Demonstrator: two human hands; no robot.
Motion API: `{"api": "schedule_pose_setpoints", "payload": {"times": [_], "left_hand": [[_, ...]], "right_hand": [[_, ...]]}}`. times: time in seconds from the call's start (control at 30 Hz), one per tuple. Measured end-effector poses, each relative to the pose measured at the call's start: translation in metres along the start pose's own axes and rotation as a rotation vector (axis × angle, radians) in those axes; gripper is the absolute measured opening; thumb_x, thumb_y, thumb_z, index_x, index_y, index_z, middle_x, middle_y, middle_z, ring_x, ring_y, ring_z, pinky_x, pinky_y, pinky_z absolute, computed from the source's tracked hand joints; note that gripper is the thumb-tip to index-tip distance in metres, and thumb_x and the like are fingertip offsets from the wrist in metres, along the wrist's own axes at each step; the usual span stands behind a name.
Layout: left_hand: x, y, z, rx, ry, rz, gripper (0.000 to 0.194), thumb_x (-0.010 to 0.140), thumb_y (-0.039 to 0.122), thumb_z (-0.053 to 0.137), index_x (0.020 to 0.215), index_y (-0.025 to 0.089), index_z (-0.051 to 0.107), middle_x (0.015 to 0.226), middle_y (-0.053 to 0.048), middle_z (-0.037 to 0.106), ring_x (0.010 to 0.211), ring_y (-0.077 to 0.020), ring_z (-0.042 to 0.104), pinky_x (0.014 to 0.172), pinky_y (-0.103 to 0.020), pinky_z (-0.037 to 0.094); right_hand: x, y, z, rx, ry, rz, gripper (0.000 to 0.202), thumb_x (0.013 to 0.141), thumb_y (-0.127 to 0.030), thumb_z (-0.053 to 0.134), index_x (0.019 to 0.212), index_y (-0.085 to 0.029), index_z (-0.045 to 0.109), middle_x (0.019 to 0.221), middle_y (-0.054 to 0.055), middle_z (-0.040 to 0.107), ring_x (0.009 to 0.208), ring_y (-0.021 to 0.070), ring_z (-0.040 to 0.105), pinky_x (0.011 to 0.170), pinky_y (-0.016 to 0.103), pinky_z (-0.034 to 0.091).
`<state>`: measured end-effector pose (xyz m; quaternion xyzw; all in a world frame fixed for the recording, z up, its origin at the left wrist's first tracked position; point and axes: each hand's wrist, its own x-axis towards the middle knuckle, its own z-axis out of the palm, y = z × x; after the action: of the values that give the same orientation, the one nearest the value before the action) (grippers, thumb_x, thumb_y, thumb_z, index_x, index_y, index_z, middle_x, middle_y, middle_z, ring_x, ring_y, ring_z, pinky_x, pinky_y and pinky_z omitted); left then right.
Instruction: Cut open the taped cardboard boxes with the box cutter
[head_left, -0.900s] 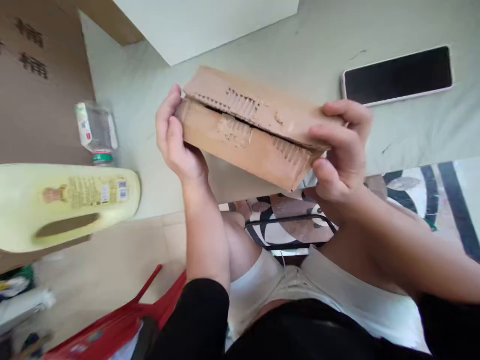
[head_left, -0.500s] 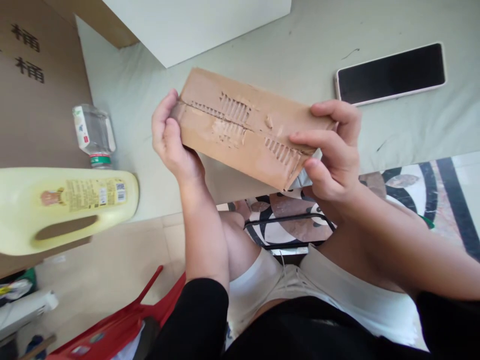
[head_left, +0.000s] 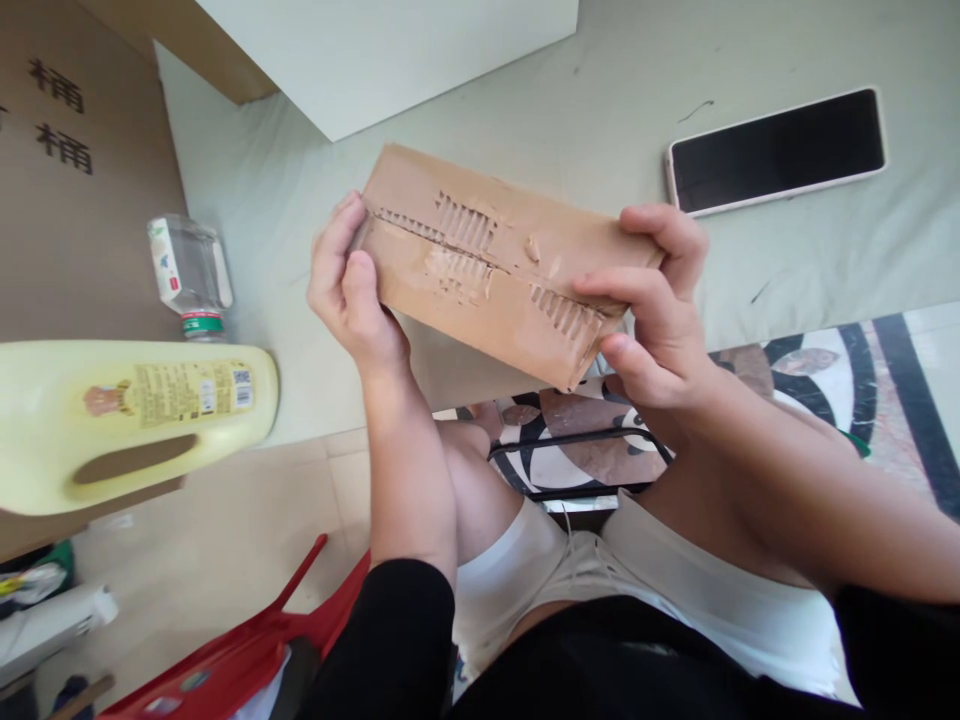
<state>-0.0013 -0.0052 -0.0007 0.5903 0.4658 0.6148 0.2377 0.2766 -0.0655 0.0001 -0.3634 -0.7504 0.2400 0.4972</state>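
Note:
A small brown cardboard box (head_left: 480, 255) is held up in front of me, tilted so its right end is lower. Its top layer is torn in patches along the middle seam, baring the corrugated ridges. My left hand (head_left: 356, 280) grips the left end, thumb on the near corner and fingers round the edge. My right hand (head_left: 660, 300) holds the right end, with fingers on the top face and the thumb at the near corner. The box's underside is hidden.
A phone (head_left: 776, 150) lies on the pale cloth-covered table (head_left: 810, 260) at right. On the left are a clear bottle (head_left: 191, 270), a large yellow jug (head_left: 150, 425) and a big carton (head_left: 82, 230). A white panel (head_left: 405, 60) stands behind; a red chair (head_left: 247, 660) is below left.
The box and both hands have shifted very slightly downward in view. The grip looks much the same on both ends.

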Motion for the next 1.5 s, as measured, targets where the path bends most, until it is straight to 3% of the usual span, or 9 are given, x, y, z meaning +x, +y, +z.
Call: {"api": "schedule_pose_setpoints", "payload": {"times": [0.3, 0.47, 0.63, 0.83, 1.0, 1.1, 1.37, 1.43, 1.5], "left_hand": [[0.002, 0.001, -0.002, 0.088, 0.022, 0.047, 0.045, 0.088, 0.062, 0.062, 0.115, 0.027, 0.070, 0.129, -0.002, 0.066, 0.137, -0.0269, 0.053, 0.124, -0.043, 0.037], [0.003, -0.002, -0.004, 0.078, -0.022, 0.058, 0.047, 0.089, 0.063, 0.061, 0.118, 0.027, 0.068, 0.133, -0.002, 0.063, 0.143, -0.0273, 0.047, 0.128, -0.044, 0.029], [0.003, 0.003, -0.006, 0.101, -0.058, 0.065, 0.046, 0.087, 0.064, 0.061, 0.118, 0.030, 0.069, 0.131, 0.000, 0.063, 0.142, -0.0270, 0.048, 0.128, -0.044, 0.030], [0.000, 0.020, -0.006, 0.113, 0.033, 0.078, 0.029, 0.083, 0.053, 0.070, 0.099, 0.030, 0.078, 0.107, -0.004, 0.068, 0.120, -0.0296, 0.062, 0.118, -0.051, 0.043], [0.001, 0.021, -0.004, 0.103, 0.018, 0.054, 0.032, 0.080, 0.058, 0.071, 0.097, 0.033, 0.078, 0.123, -0.001, 0.066, 0.131, -0.0309, 0.056, 0.123, -0.052, 0.039], [0.001, 0.020, -0.004, 0.094, 0.000, 0.020, 0.029, 0.082, 0.058, 0.069, 0.088, 0.031, 0.077, 0.123, 0.001, 0.069, 0.130, -0.0300, 0.057, 0.123, -0.051, 0.038], [0.000, 0.020, -0.006, 0.016, 0.000, 0.068, 0.020, 0.085, 0.043, 0.070, 0.092, 0.028, 0.081, 0.111, 0.000, 0.074, 0.116, -0.0254, 0.066, 0.121, -0.051, 0.041], [0.000, 0.020, -0.006, 0.031, 0.001, 0.041, 0.018, 0.085, 0.042, 0.069, 0.088, 0.029, 0.080, 0.111, 0.001, 0.073, 0.118, -0.0261, 0.065, 0.121, -0.051, 0.040], [0.000, 0.020, -0.006, 0.032, 0.001, 0.027, 0.016, 0.085, 0.039, 0.068, 0.087, 0.029, 0.080, 0.111, 0.001, 0.073, 0.119, -0.0259, 0.064, 0.121, -0.050, 0.040]], "right_hand": [[0.003, 0.003, -0.002, -0.084, -0.013, -0.066, 0.040, 0.097, -0.053, 0.042, 0.129, -0.033, 0.055, 0.150, 0.004, 0.031, 0.139, 0.0343, 0.042, 0.118, 0.060, 0.038], [0.001, 0.004, -0.001, -0.091, -0.013, -0.070, 0.041, 0.097, -0.054, 0.040, 0.130, -0.032, 0.054, 0.151, 0.004, 0.029, 0.140, 0.0352, 0.041, 0.118, 0.063, 0.037], [-0.002, 0.007, 0.001, -0.098, -0.028, -0.019, 0.047, 0.095, -0.061, 0.037, 0.130, -0.033, 0.054, 0.152, 0.003, 0.029, 0.141, 0.0371, 0.038, 0.120, 0.064, 0.033], [-0.003, 0.007, 0.000, 0.001, 0.010, 0.093, 0.054, 0.091, -0.070, 0.037, 0.123, -0.033, 0.060, 0.148, 0.003, 0.035, 0.143, 0.0402, 0.036, 0.121, 0.067, 0.030], [0.000, 0.005, -0.002, 0.014, -0.029, 0.162, 0.063, 0.088, -0.077, 0.036, 0.117, -0.029, 0.064, 0.146, 0.006, 0.037, 0.144, 0.0414, 0.034, 0.122, 0.067, 0.028], [0.001, 0.004, -0.002, -0.007, -0.042, 0.176, 0.066, 0.087, -0.079, 0.035, 0.116, -0.028, 0.064, 0.146, 0.007, 0.038, 0.145, 0.0413, 0.033, 0.122, 0.067, 0.029], [0.003, 0.005, -0.003, 0.033, 0.042, -0.071, 0.045, 0.094, -0.051, 0.048, 0.134, -0.034, 0.056, 0.149, 0.005, 0.039, 0.141, 0.0346, 0.042, 0.122, 0.061, 0.033], [0.002, 0.006, -0.004, 0.057, 0.045, -0.062, 0.050, 0.093, -0.050, 0.049, 0.142, -0.037, 0.050, 0.152, 0.003, 0.037, 0.144, 0.0337, 0.039, 0.124, 0.060, 0.031], [0.000, 0.007, -0.005, 0.078, 0.012, 0.072, 0.056, 0.093, -0.059, 0.048, 0.144, -0.040, 0.044, 0.156, 0.001, 0.035, 0.150, 0.0346, 0.033, 0.125, 0.061, 0.029]]}}
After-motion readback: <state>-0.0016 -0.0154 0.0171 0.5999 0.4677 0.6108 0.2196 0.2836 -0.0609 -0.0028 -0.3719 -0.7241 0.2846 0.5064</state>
